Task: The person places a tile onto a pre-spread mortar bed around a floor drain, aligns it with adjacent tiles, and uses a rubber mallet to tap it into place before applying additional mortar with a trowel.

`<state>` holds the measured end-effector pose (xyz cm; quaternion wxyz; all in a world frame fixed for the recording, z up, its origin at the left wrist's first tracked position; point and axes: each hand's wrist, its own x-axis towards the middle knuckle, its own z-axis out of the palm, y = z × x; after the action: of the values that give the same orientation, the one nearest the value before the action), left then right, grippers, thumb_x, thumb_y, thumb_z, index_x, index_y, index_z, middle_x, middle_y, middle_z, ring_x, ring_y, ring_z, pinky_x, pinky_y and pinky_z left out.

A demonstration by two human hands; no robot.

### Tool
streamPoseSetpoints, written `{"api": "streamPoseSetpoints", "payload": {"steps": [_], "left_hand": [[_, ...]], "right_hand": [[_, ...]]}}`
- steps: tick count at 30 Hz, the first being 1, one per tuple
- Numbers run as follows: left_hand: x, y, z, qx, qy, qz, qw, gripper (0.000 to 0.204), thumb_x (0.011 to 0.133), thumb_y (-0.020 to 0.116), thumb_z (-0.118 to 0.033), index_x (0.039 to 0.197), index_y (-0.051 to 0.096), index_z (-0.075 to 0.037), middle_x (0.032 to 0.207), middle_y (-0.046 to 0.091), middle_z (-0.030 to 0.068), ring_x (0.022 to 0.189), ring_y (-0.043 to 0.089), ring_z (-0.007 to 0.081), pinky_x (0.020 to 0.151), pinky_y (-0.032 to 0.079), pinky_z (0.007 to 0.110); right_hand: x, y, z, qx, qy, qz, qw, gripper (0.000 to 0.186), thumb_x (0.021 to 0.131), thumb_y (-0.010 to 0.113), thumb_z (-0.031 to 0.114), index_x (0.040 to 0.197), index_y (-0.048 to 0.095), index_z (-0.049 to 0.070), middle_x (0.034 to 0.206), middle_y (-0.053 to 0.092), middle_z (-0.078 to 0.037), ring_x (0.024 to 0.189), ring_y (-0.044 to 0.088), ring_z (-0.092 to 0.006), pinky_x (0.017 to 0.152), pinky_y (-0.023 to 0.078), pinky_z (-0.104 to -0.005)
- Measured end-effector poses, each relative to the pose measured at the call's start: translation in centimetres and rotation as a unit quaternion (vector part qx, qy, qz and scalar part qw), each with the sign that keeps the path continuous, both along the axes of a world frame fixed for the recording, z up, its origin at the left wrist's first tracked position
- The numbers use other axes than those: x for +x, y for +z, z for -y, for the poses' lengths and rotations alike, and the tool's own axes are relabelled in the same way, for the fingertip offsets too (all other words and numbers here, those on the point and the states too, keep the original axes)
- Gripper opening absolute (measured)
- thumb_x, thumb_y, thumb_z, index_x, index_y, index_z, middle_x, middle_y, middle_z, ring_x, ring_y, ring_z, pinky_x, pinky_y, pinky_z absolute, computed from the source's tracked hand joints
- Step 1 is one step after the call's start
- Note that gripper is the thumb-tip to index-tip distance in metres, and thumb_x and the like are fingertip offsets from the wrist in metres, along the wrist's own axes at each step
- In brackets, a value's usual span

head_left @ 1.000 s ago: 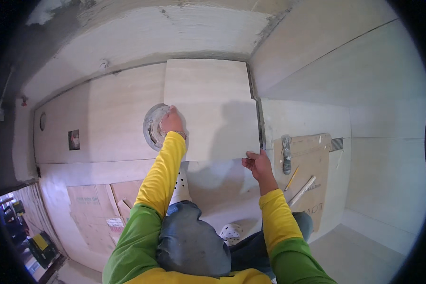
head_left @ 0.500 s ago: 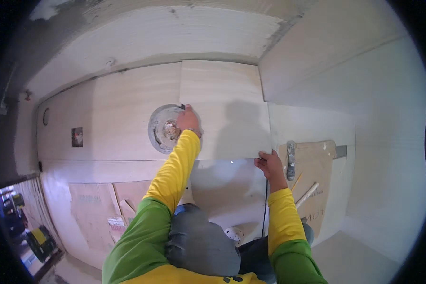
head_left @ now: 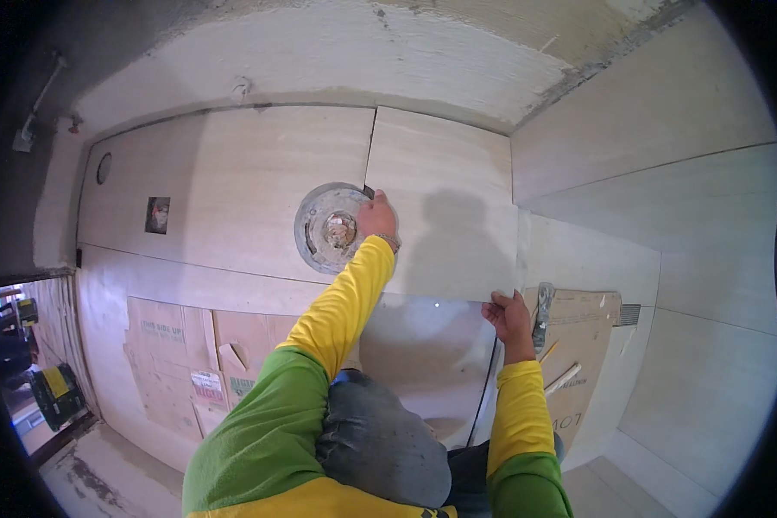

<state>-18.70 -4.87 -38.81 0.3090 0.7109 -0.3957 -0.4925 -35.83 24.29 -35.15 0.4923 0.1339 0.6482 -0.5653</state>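
A pale beige tile lies ahead of me, its left edge cut in a curve around a round opening. My left hand is closed at that curved edge, fingers bent over it beside a small dark piece or gap. Rough grey mortar and a broken pipe end show inside the opening. At the tile's near right corner, my right hand pinches the edge between thumb and fingers. A second beige tile adjoins on the left, with a narrow dark joint between the two.
Cardboard sheets lie at left and right. On the right one are a plastic-wrapped tool-like item, a pencil and a white stick. A square cut-out holds a pipe. Tiled wall rises at right.
The joint between the two tiles looks wider and darker at its far end. Both hands keep their places on the tile. My view has shifted, so things sit farther right.
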Motion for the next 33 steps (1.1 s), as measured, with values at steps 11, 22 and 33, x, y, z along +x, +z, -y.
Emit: {"api": "streamPoseSetpoints", "payload": {"steps": [11, 22, 33], "left_hand": [[1.3, -5.3, 1.2, -0.078, -0.056, 0.047, 0.994, 0.053, 0.095, 0.057, -0.043, 0.092, 0.067, 0.008, 0.089, 0.068, 0.027, 0.084, 0.064, 0.0399, 0.08, 0.048, 0.043], [0.2, -5.3, 0.9, -0.046, -0.061, 0.039, 0.996, 0.053, 0.094, 0.058, -0.044, 0.092, 0.067, 0.008, 0.089, 0.069, 0.0251, 0.082, 0.063, 0.0391, 0.079, 0.048, 0.042], [0.2, -4.8, 0.5, -0.011, -0.023, -0.003, 1.0, 0.051, 0.094, 0.058, -0.044, 0.092, 0.067, 0.006, 0.086, 0.068, 0.0241, 0.082, 0.063, 0.0373, 0.079, 0.048, 0.043]], "right_hand": [[1.0, 0.7, 1.2, 0.021, 0.008, -0.015, 1.0, 0.05, 0.09, 0.061, 0.005, 0.132, 0.035, 0.007, 0.095, 0.061, -0.009, 0.073, 0.065, -0.0245, 0.068, 0.057, -0.0403], [0.5, 0.6, 0.5, 0.006, 0.002, -0.026, 1.0, 0.031, 0.089, 0.063, 0.005, 0.116, 0.048, 0.008, 0.089, 0.061, -0.008, 0.066, 0.063, -0.0233, 0.061, 0.056, -0.0395], [0.9, 0.4, 0.3, 0.013, -0.016, -0.057, 0.998, 0.028, 0.092, 0.062, 0.009, 0.116, 0.048, 0.007, 0.088, 0.061, -0.008, 0.068, 0.063, -0.0231, 0.062, 0.055, -0.0394]]}}
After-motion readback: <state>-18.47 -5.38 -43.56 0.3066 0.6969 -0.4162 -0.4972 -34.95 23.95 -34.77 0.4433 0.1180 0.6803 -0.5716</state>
